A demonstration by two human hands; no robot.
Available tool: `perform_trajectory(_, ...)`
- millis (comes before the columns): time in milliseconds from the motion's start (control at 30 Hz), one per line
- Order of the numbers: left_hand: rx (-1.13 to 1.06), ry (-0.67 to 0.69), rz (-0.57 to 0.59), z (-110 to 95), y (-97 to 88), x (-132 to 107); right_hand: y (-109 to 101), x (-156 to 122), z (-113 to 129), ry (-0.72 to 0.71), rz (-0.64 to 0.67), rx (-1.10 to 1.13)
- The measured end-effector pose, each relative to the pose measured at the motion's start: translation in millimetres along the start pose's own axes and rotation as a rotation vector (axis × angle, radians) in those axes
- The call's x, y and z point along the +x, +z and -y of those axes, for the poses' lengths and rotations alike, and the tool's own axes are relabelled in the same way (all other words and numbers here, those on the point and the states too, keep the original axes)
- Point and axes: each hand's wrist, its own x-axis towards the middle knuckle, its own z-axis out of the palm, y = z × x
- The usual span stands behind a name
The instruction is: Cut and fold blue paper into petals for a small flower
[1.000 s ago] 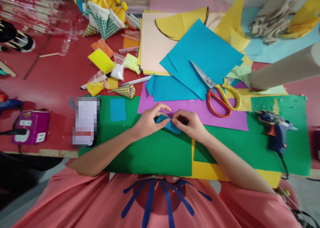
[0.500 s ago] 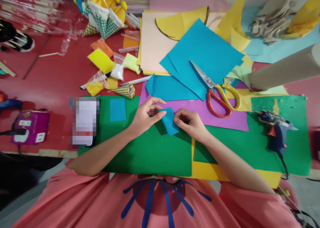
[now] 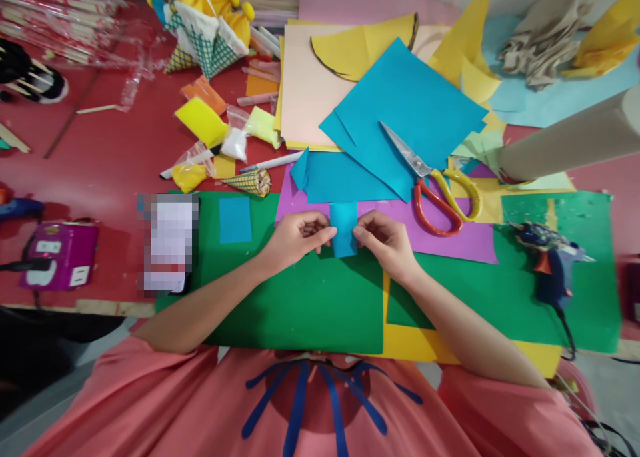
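Note:
A small blue paper rectangle (image 3: pixel 345 230) is held upright between my two hands, above the green sheet (image 3: pixel 300 303). My left hand (image 3: pixel 303 235) pinches its left edge with thumb and fingers. On the opposite edge, my right hand (image 3: pixel 383 240) grips it the same way. To the left, another small blue paper piece (image 3: pixel 235 220) lies flat on the green sheet. Scissors (image 3: pixel 435 183) with red and yellow handles rest beyond my right hand, across blue and purple paper. Behind my hands is a purple sheet (image 3: pixel 460 242).
A phone (image 3: pixel 170 243) and a purple power socket box (image 3: pixel 60 255) are on the left. On the right lies a glue gun (image 3: pixel 554 270), below a pale cylinder (image 3: pixel 570 137). Large blue sheets (image 3: pixel 400 103), bags of coloured clay (image 3: pixel 201 121) and a patterned cone (image 3: pixel 253 182) lie farther back.
The blue paper rectangle has turned from tilted to straight. My left fingers have moved down from its top to its left edge, and both hands now grip opposite sides.

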Motion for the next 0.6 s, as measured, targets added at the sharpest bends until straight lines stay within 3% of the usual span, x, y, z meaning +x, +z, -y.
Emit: perform_trajectory(600,-0.027,-0.002,-0.037,0.5,-1.2,1.1,-0.4,0.4,-0.7,0.008,0.035,0.014)
